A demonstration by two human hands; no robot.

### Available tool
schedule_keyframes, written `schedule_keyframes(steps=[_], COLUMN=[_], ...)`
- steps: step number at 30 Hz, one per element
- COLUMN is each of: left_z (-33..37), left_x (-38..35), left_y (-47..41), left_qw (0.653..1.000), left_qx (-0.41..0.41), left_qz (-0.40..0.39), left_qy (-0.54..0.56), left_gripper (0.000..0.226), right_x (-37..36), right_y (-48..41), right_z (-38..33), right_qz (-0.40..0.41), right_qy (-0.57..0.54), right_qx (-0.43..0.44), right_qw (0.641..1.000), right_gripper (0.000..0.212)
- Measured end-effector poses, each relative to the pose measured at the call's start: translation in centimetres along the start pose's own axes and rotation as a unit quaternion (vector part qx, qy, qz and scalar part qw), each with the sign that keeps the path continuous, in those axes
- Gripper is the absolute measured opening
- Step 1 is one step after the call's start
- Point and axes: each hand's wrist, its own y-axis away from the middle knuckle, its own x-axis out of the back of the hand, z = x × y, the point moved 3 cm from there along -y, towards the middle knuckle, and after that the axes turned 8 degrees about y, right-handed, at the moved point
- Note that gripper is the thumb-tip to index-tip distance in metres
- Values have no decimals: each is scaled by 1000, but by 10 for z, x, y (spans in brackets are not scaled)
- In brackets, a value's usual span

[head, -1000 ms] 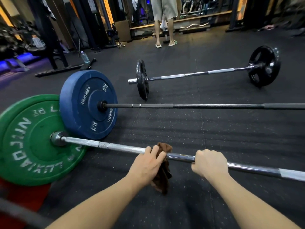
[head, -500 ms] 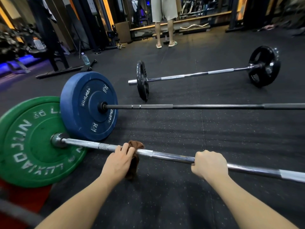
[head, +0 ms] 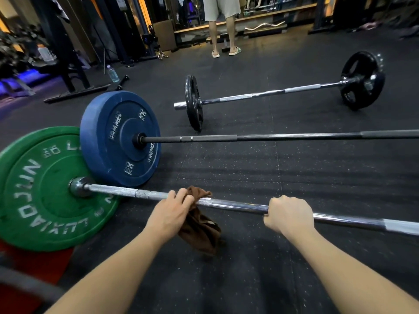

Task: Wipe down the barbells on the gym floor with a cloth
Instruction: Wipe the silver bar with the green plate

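Nearest, both forearms reach fwd over the black speckled rubber floor (head: pixel 249 173). L hand (head: pixel 169 215) is curled over the chrome steel barbell bar (head: pixel 233 203) w/ the brown cloth (head: pixel 199 227) gripped under its fingers; the cloth wraps over the bar just right of the knuckles and the rest hangs down below the bar. R hand (head: pixel 290 215) is fisted round the bare bar further right, apart from the cloth. This bar's left end carries a green bumper plate (head: pixel 40 186) w/ white lettering, by the floor's left edge, beside a red mat (head: pixel 45 261). Behind it lies a black barbell bar (head: pixel 272 137) w/ a blue bumper plate (head: pixel 118 139), which overlaps the green one in view. Further back, a third chrome barbell (head: pixel 272 92) w/ small black plates lies at an angle. Near the floor's far edge: a clear plastic water bottle (head: pixel 112 73) at left, and a standing person (head: pixel 223 26) in shorts and slides.
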Motion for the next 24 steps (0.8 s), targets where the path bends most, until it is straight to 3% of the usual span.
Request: schedule_keyframes(steps=[5,9,11,13,16,19,24], left_z=[-42,-46,-41,-40,-39,-32,-39], left_x=[-4,-9,-13,-15,-14,-13,-19], left_y=[17,20,21,22,22,23,26], left_qw=[994,979,965,952,945,948,945], left_qx=[108,155,170,175,187,194,221], left_qz=[-4,23,53,71,72,68,50], left_qy=[13,127,192,240,258,242,234], left_gripper=[26,18,20,22,28,39,44], right_x=[1,5,12,25,46,50,33], right_y=[0,-2,-8,-18,-41,-50,-50], right_z=[-1,-3,-10,-34,-98,-152,-167], right_qz=[1,-60,-104,-89,-77,-92,37], right_qy=[-2,-12,0,1,-102,-110,-65], right_qx=[-8,-25,-7,45,124,160,114], right_qw=[1000,998,995,995,984,977,991], right_gripper=[20,27,45,70,83,74,28])
